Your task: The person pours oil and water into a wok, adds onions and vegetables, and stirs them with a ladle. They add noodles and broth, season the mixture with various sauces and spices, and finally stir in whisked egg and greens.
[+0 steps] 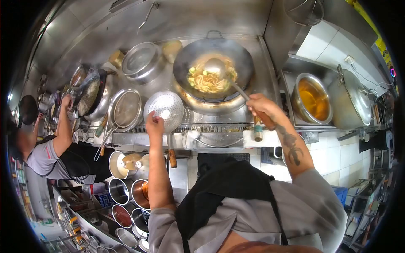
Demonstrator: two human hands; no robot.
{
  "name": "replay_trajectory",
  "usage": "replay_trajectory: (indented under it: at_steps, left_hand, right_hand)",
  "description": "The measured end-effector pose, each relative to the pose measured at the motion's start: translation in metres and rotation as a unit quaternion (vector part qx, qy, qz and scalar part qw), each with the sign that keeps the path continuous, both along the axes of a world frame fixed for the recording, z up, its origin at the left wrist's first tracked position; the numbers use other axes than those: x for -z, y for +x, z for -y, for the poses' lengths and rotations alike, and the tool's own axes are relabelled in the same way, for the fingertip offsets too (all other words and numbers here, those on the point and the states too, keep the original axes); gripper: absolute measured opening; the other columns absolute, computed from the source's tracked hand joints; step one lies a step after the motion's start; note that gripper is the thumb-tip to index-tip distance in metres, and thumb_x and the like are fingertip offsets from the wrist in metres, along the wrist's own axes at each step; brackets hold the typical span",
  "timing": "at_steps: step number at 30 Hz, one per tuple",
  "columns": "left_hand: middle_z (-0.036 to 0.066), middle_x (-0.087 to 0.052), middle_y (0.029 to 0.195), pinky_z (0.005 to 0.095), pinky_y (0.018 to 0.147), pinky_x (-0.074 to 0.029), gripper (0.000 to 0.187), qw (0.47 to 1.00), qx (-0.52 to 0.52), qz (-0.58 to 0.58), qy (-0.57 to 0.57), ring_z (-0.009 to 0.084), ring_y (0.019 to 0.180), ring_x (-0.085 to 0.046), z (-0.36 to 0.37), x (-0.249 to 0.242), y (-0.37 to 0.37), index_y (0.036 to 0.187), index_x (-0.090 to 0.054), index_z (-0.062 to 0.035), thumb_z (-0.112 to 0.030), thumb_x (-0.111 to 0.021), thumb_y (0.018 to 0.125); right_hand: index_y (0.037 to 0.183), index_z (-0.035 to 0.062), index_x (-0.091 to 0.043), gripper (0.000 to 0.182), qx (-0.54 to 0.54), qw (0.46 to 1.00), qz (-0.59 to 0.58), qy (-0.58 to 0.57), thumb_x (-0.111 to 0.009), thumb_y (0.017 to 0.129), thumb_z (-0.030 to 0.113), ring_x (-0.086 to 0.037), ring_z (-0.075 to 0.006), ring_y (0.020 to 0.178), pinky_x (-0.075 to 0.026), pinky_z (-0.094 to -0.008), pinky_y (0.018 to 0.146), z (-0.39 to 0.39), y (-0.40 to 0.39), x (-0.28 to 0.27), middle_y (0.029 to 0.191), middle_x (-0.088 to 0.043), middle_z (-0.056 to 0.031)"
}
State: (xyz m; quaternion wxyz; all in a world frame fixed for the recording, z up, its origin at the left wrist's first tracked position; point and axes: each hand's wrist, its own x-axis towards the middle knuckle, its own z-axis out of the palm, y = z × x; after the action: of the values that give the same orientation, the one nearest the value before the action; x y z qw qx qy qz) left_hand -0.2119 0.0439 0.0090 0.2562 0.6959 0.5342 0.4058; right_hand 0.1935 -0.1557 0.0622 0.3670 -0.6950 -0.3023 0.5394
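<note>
My right hand (262,109) is closed around the handle of a ladle (239,89), whose round bowl is down in a large black wok (185,57). Thick noodles (209,85) with pale green vegetable pieces lie in the wok, and steam rises from them. My left hand (155,123) has its fingers curled in, over the left edge of a perforated skimmer (168,105). What these fingers hold, if anything, is hidden. The skimmer's wooden handle (172,158) points towards me, apart from my left hand.
Left of the skimmer lie a mesh strainer (126,110) and a lidded pot (141,61). A bowl of amber liquid (313,99) and a tall lidded pot (352,99) stand right. A co-worker (63,156) works at the far left. Several containers (119,189) stand below left.
</note>
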Motion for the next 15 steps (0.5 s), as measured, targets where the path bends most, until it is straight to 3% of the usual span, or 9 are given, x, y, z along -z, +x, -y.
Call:
replay_trajectory:
  at_steps: [2, 4, 7, 9, 11, 12, 13, 15]
  left_hand:
    - [0.010, -0.065, 0.076, 0.0281, 0.063, -0.051, 0.037, 1.000, 0.006, -0.011, 0.006, 0.0147, 0.065, -0.060, -0.004, -0.011, -0.004, 0.115, -0.060, 0.0032, -0.005, -0.061, 0.079]
    - [0.010, -0.065, 0.076, 0.0279, 0.064, -0.050, 0.034, 0.999, 0.013, -0.024, 0.026, 0.0144, 0.065, -0.060, -0.013, -0.020, -0.012, 0.113, -0.061, 0.0027, -0.005, -0.061, 0.080]
    - [0.009, -0.065, 0.077, 0.0278, 0.063, -0.050, 0.033, 1.000, 0.008, 0.026, 0.008, 0.0129, 0.065, -0.059, -0.028, -0.039, -0.032, 0.113, -0.061, 0.0019, -0.006, -0.061, 0.080]
    - [0.005, -0.064, 0.076, 0.0262, 0.061, -0.048, 0.032, 1.000, -0.007, -0.010, 0.011, 0.0110, 0.064, -0.056, -0.034, -0.061, -0.060, 0.114, -0.061, -0.0001, -0.006, -0.062, 0.082]
    - [0.002, -0.061, 0.076, 0.0238, 0.056, -0.045, 0.031, 0.999, 0.002, 0.035, -0.008, 0.0085, 0.062, -0.054, -0.040, -0.075, -0.100, 0.114, -0.061, -0.0019, -0.005, -0.063, 0.083]
    - [0.001, -0.060, 0.077, 0.0228, 0.053, -0.043, 0.031, 0.999, -0.014, 0.045, -0.017, 0.0075, 0.061, -0.053, -0.047, -0.072, -0.125, 0.114, -0.061, -0.0027, -0.005, -0.064, 0.083]
    - [0.000, -0.059, 0.077, 0.0218, 0.050, -0.042, 0.031, 0.998, -0.027, 0.055, -0.025, 0.0065, 0.060, -0.052, -0.054, -0.069, -0.150, 0.115, -0.061, -0.0036, -0.004, -0.064, 0.084]
    - [0.000, -0.059, 0.079, 0.0212, 0.048, -0.041, 0.034, 0.990, -0.060, 0.080, -0.102, 0.0057, 0.061, -0.052, -0.056, -0.074, -0.188, 0.116, -0.060, -0.0036, -0.005, -0.065, 0.083]
  right_hand:
    - [0.097, 0.0029, -0.056, 0.014, 0.016, 0.979, 0.201, -0.044, -0.057, 0.089, 0.014, -0.053, -0.0105, 0.053, -0.044, -0.0236, 0.044, -0.022, -0.030, 0.007, 0.069, -0.055, -0.0034]
    - [0.099, 0.0034, -0.055, 0.012, 0.035, 0.970, 0.238, -0.032, -0.055, 0.089, 0.012, -0.053, -0.0104, 0.051, -0.043, -0.0226, 0.042, -0.032, -0.057, 0.003, 0.069, -0.055, -0.0035]
    - [0.099, 0.0032, -0.054, 0.011, 0.062, 0.997, 0.022, 0.035, -0.053, 0.090, 0.009, -0.052, -0.0109, 0.048, -0.041, -0.0215, 0.039, -0.025, -0.067, -0.004, 0.067, -0.054, -0.0034]
    - [0.099, 0.0029, -0.053, 0.011, 0.084, 0.983, -0.162, 0.032, -0.053, 0.090, 0.008, -0.051, -0.0113, 0.046, -0.040, -0.0210, 0.038, -0.007, -0.032, 0.000, 0.066, -0.054, -0.0032]
    - [0.097, 0.0036, -0.053, 0.009, 0.057, 0.992, -0.111, -0.030, -0.054, 0.090, 0.009, -0.051, -0.0105, 0.046, -0.040, -0.0206, 0.037, 0.005, -0.015, -0.030, 0.065, -0.053, -0.0015]
    - [0.102, -0.0003, -0.054, 0.015, 0.023, 0.996, -0.090, 0.013, -0.053, 0.089, 0.007, -0.054, -0.0144, 0.047, -0.044, -0.0256, 0.040, 0.000, 0.007, 0.007, 0.067, -0.057, -0.0054]
    - [0.104, -0.0021, -0.054, 0.018, 0.003, 0.999, 0.040, 0.004, -0.054, 0.089, 0.008, -0.056, -0.0163, 0.048, -0.045, -0.0279, 0.042, -0.007, 0.002, 0.008, 0.069, -0.059, -0.0082]
    - [0.108, -0.0059, -0.053, 0.025, -0.032, 0.955, 0.294, -0.012, -0.054, 0.088, 0.008, -0.059, -0.0199, 0.051, -0.049, -0.0324, 0.045, -0.029, -0.027, 0.005, 0.072, -0.061, -0.0139]
